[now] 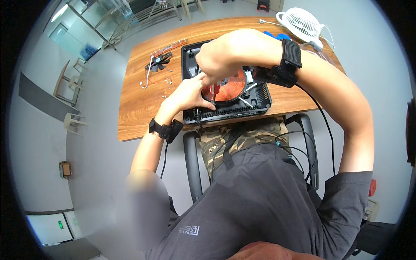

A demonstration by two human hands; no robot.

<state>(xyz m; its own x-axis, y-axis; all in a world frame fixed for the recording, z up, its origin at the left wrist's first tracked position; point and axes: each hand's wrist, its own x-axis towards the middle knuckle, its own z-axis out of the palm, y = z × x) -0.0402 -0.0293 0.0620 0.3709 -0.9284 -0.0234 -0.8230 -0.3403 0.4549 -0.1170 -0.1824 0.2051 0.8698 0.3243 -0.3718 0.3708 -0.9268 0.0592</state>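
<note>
The case (188, 67), black and open, lies on the table (134, 106), its near edge almost flush with the table's near edge, only a sliver of wood showing between. The coil (232, 91), copper-coloured, sits inside the case. The right hand (216, 60) is over the case's left half, curled narrow, its fingers closed on the top of a red screwdriver (212, 90) that stands nearly upright at the coil's near-left rim. The left hand (189, 92) reaches in over the case's left edge, thumb and fingers parted around the screwdriver, the thumb near its lower end; whether it grips, I cannot tell.

The right forearm arches above the case's far-right corner, so reach from that side is blocked from above. A black cable (326, 123) drops from the right wristband (289, 64), right of the case and past the table's edge.

Left of the case, a fairly wide stretch of wood holds a small fan (159, 64), wires (148, 73) and screws (164, 96); a strip (172, 46) lies off the case's far-left corner. Beyond the case's far-right corner stand a white fan (302, 24) and a blue thing (281, 37). Wood shows right of the case too. Chair arms (193, 169) flank the person's legs (255, 129), just in front of the case.
</note>
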